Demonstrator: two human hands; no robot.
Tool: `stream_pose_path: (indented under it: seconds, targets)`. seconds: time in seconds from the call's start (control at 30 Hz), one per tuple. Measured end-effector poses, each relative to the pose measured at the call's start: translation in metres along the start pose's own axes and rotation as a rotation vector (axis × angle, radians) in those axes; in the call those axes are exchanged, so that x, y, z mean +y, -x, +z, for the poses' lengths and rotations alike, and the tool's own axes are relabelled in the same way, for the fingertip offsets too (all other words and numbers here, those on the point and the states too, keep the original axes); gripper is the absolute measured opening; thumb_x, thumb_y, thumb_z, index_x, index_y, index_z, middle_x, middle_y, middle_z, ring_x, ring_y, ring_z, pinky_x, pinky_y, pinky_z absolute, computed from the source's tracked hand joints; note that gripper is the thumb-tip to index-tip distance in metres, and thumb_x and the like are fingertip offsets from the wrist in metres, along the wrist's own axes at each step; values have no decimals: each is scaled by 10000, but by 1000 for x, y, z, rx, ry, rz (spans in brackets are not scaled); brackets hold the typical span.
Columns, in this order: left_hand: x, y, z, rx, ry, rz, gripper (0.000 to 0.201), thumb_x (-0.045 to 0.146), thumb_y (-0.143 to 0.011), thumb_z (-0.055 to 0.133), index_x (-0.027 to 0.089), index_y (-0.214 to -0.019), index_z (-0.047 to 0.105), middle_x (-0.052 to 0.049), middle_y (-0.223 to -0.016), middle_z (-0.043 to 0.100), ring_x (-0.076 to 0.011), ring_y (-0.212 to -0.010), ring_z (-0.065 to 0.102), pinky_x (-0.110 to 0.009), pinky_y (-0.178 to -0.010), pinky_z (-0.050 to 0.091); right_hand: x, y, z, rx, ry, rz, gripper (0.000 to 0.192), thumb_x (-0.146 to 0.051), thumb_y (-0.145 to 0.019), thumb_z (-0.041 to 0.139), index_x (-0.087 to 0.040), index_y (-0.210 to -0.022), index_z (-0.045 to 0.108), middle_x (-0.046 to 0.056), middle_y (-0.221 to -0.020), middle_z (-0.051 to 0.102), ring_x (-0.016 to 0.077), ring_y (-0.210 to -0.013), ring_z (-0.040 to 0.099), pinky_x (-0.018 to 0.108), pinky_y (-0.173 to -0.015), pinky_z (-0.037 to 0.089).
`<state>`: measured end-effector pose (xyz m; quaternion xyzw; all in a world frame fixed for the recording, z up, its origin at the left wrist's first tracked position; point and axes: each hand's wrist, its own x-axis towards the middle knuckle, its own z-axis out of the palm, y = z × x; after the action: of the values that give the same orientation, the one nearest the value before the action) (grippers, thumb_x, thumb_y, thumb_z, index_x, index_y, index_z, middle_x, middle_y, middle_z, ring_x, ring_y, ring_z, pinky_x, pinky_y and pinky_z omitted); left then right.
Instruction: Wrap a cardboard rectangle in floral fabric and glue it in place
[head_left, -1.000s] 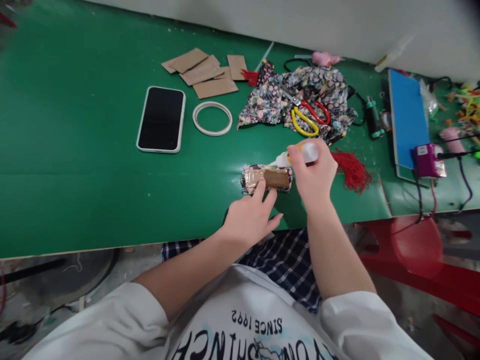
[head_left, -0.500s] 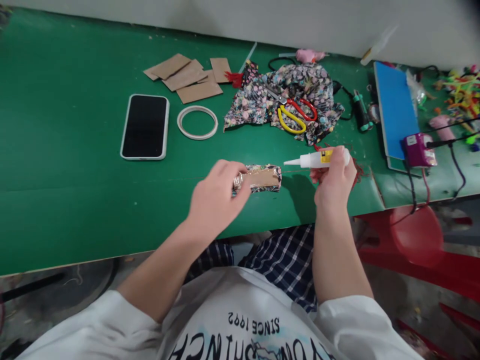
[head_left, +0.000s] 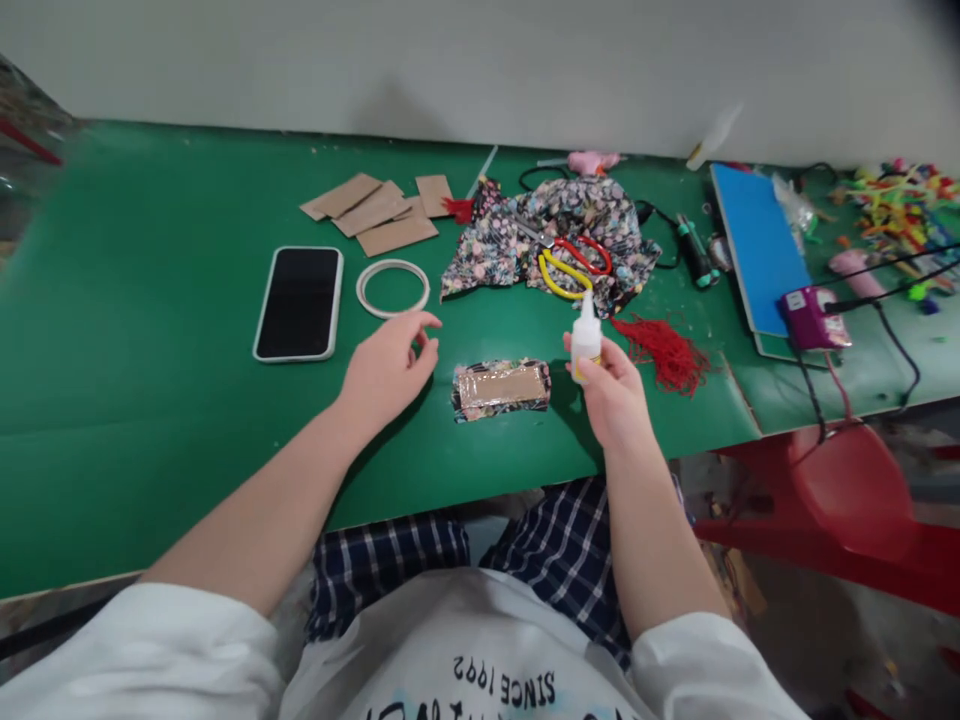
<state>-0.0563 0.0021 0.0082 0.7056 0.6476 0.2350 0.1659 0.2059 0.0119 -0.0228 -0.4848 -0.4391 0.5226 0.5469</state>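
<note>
My right hand (head_left: pixel 615 390) is closed around a small white glue bottle (head_left: pixel 586 340), its nozzle pointing up and away from me. Between my hands lies a piece of floral cloth (head_left: pixel 491 411) with a cardboard strip (head_left: pixel 514 384) on top; shiny clear glue shows along the strip's edges and left end. My left hand (head_left: pixel 390 368) hovers left of the cloth piece, fingers loosely curved and apart, with nothing in it. Just beyond it is a roll of white tape (head_left: pixel 362 298). Red tassel threads (head_left: pixel 667 352) lie to the right of my right hand.
Scissors (head_left: pixel 564 282) rest on crumpled floral fabric (head_left: pixel 487 262) farther back. Cardboard pieces (head_left: pixel 397 235) and a phone (head_left: pixel 300 302) lie to the left. On the right are a cutter (head_left: pixel 696 252), a blue board (head_left: pixel 761 240), a purple box (head_left: pixel 814 318) with cables and pink glue guns (head_left: pixel 592 162).
My left hand has let go of the cardboard and cloth piece and moved left. My right hand has turned the glue bottle from level to nozzle up. The view has shifted.
</note>
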Motion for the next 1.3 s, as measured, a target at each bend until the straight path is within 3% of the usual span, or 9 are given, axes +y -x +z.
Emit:
stream_pose_path:
  seconds: [0.2,0.67,0.87,1.03,1.13,1.3]
  targets:
    - [-4,-1,4,-143,23,29,260,296,-860,390,191,-1045,539,-6,-818,575,-120,-637,509,-231,-604,387,1,4,10,-52,61,-27,436,-278,-609,754,-232,-1009,586,50,-1086,673,169,-1012,611,348,-916,454]
    - [-9,-3,8,-187,16,17,282,361,-875,405,239,-1107,509,16,-821,582,-126,-661,528,-243,-609,391,-1,6,12,-68,63,11,439,-242,-609,745,-235,-1003,551,37,-1067,678,161,-967,615,324,-862,462]
    - [-8,-3,7,-203,9,-4,306,363,-878,402,252,-1154,476,22,-858,598,-126,-677,540,-238,-609,391,-1,7,13,-111,66,12,416,-240,-627,728,-235,-965,485,51,-1120,659,155,-983,620,340,-909,458]
    - [-4,-2,10,-202,-40,31,305,354,-870,419,238,-1136,513,14,-852,595,-124,-662,528,-236,-591,385,-11,-18,-3,-45,320,-56,428,-298,-654,692,-236,-982,425,72,-1158,622,175,-986,618,382,-892,473]
    - [-1,-3,10,-208,-82,84,306,356,-872,415,223,-1116,545,-12,-943,591,-130,-695,534,-237,-592,388,-19,-43,-13,-71,581,-138,439,-296,-638,698,-228,-987,441,52,-1049,641,200,-970,613,394,-849,490]
    - [0,-3,7,-252,-144,124,328,373,-897,373,238,-1119,572,-33,-1066,561,-139,-733,556,-250,-618,412,-16,-65,-15,-1,753,-224,428,-254,-624,695,-218,-980,459,34,-986,637,190,-862,630,404,-826,499]
